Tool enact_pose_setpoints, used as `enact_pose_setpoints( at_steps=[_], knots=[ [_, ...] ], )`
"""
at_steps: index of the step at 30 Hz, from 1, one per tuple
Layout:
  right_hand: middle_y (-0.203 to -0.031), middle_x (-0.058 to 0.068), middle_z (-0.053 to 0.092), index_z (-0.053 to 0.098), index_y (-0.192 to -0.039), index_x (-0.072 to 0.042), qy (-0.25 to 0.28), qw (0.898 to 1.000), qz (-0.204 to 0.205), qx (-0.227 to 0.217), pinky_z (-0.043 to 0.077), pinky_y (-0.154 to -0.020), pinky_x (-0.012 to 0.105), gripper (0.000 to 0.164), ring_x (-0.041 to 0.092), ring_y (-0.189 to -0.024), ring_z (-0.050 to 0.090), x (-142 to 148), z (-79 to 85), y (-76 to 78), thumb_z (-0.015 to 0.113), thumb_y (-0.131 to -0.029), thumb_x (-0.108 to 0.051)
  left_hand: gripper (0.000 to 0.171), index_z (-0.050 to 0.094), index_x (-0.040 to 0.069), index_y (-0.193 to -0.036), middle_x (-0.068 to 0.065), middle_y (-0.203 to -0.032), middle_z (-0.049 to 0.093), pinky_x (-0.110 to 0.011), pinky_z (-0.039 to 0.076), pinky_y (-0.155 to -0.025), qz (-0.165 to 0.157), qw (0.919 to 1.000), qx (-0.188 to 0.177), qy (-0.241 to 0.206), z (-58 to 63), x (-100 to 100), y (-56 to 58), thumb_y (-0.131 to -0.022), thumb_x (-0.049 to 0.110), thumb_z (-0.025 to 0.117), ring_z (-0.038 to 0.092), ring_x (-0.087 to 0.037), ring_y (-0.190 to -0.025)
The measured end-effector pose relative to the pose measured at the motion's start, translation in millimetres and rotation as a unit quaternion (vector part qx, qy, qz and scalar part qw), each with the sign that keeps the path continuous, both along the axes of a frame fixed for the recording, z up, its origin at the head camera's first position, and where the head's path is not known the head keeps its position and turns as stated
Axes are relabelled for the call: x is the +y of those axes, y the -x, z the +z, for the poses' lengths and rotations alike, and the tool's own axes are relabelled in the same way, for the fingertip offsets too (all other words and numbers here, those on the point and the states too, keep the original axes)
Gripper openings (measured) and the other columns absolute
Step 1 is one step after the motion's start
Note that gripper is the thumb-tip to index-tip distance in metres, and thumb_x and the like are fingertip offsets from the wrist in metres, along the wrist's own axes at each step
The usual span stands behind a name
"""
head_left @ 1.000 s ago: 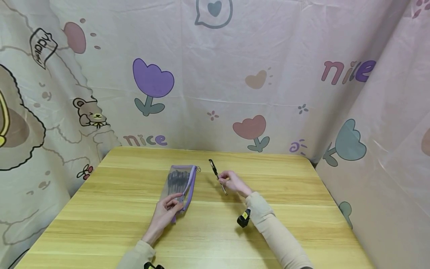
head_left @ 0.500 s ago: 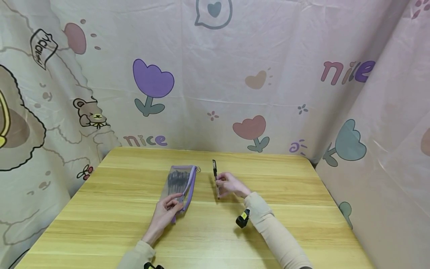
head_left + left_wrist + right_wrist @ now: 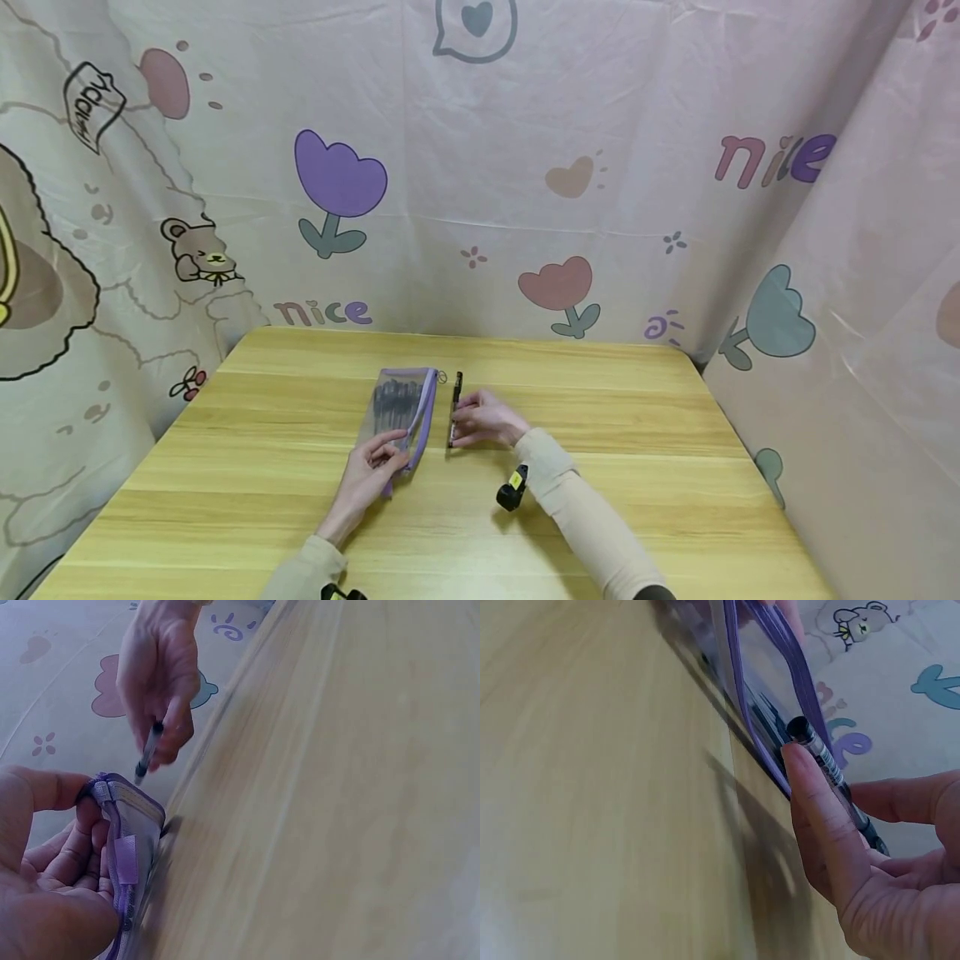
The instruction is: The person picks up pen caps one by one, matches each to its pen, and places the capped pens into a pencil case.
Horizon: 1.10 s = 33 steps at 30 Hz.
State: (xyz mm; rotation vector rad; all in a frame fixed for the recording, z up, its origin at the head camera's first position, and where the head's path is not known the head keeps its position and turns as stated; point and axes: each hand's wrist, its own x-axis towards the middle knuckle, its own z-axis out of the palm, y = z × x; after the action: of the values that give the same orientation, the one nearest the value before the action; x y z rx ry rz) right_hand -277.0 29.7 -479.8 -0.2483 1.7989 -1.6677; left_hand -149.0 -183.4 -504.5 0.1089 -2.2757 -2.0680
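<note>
A see-through pencil pouch (image 3: 428, 410) with purple zipper edging lies on the table in the head view, several dark pens (image 3: 397, 404) inside it. My left hand (image 3: 370, 471) pinches the pouch near its front end; in the left wrist view, thumb and finger hold the zipper edge (image 3: 124, 791). Just right of the pouch, my right hand (image 3: 486, 419) pinches a black-capped pen (image 3: 457, 387) between thumb and fingers. In the right wrist view the zipper sides stand apart in a gap, and the end of the pen (image 3: 821, 757) is close to that opening.
The wooden table (image 3: 637, 500) ends at a patterned curtain (image 3: 480, 208) at the back and on both sides. A small black-and-yellow device (image 3: 512, 490) sits at my right wrist, and a similar one (image 3: 342, 593) shows at the left sleeve.
My right hand has moved left toward the pouch with the pen, which has turned from slanted to nearly parallel with the pouch's side. The left hand and pouch have stayed put.
</note>
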Motion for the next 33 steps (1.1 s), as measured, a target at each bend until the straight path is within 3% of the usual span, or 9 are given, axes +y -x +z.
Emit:
enact_pose_setpoints(
  at_steps=[3, 8, 12, 22, 26, 33],
  knots=[
    [-0.082, 0.012, 0.064, 0.049, -0.12, 0.011, 0.004, 1.0, -0.017, -0.021, 0.063, -0.073, 0.034, 0.025, 0.019, -0.068, 0.067, -13, -2.7, -0.6, 0.056, -0.098, 0.002, 0.041, 0.061, 0.0, -0.133, -0.009, -0.087, 0.071, -0.023, 0.048, -0.057, 0.0, 1.0, -0.003, -0.001, 0.0, 0, 0.2, -0.093, 0.005, 0.069, 0.053, -0.01, -0.055],
    [-0.078, 0.014, 0.067, 0.056, -0.115, 0.012, -0.011, 0.999, -0.027, -0.021, 0.063, -0.068, 0.03, 0.021, 0.018, -0.063, 0.069, -32, -4.4, -0.4, 0.059, -0.096, 0.004, 0.041, 0.06, -0.001, -0.133, -0.005, -0.084, 0.07, -0.023, 0.045, -0.05, -0.004, 1.0, -0.002, -0.002, -0.8, 0, 1.0, -0.092, 0.003, 0.068, 0.05, -0.008, -0.051],
    [-0.079, 0.015, 0.066, 0.054, -0.111, 0.01, -0.01, 0.999, -0.034, -0.021, 0.062, -0.066, 0.029, 0.019, 0.018, -0.058, 0.069, -43, -3.6, -0.9, 0.06, -0.093, 0.008, 0.041, 0.059, -0.002, -0.133, -0.001, -0.081, 0.069, -0.023, 0.043, -0.047, -0.009, 1.0, 0.0, -0.003, -0.8, 0, 1.1, -0.093, 0.002, 0.067, 0.049, -0.009, -0.048],
    [-0.083, 0.019, 0.068, 0.049, -0.121, 0.014, -0.013, 0.998, -0.057, 0.01, 0.063, -0.065, 0.031, 0.038, 0.018, -0.055, 0.068, -56, -2.6, -7.1, 0.065, -0.087, 0.012, 0.039, 0.061, -0.004, -0.13, -0.003, -0.08, 0.07, -0.024, 0.045, -0.047, -0.011, 0.9997, 0.02, 0.004, -1.7, -1, 0.1, -0.092, 0.001, 0.067, 0.051, -0.01, -0.048],
    [-0.087, 0.026, 0.071, 0.05, -0.127, 0.014, -0.016, 0.999, -0.044, 0.016, 0.063, -0.065, 0.033, 0.042, 0.018, -0.055, 0.067, -56, -2.2, -6.6, 0.065, -0.088, 0.011, 0.038, 0.061, -0.004, -0.129, -0.005, -0.08, 0.07, -0.023, 0.045, -0.049, -0.009, 0.9997, 0.021, 0.007, -2.6, -1, 0.4, -0.092, 0.001, 0.067, 0.053, -0.01, -0.05],
    [-0.095, 0.026, 0.073, 0.046, -0.142, 0.012, -0.015, 1.0, 0.011, 0.011, 0.063, -0.071, 0.033, 0.05, 0.017, -0.061, 0.069, -46, -3.2, -4.6, 0.06, -0.094, 0.005, 0.038, 0.061, -0.004, -0.129, -0.011, -0.083, 0.072, -0.022, 0.047, -0.054, -0.006, 0.9997, 0.02, 0.013, -3.0, -1, 0.5, -0.092, 0.0, 0.067, 0.057, -0.009, -0.056]
  ],
)
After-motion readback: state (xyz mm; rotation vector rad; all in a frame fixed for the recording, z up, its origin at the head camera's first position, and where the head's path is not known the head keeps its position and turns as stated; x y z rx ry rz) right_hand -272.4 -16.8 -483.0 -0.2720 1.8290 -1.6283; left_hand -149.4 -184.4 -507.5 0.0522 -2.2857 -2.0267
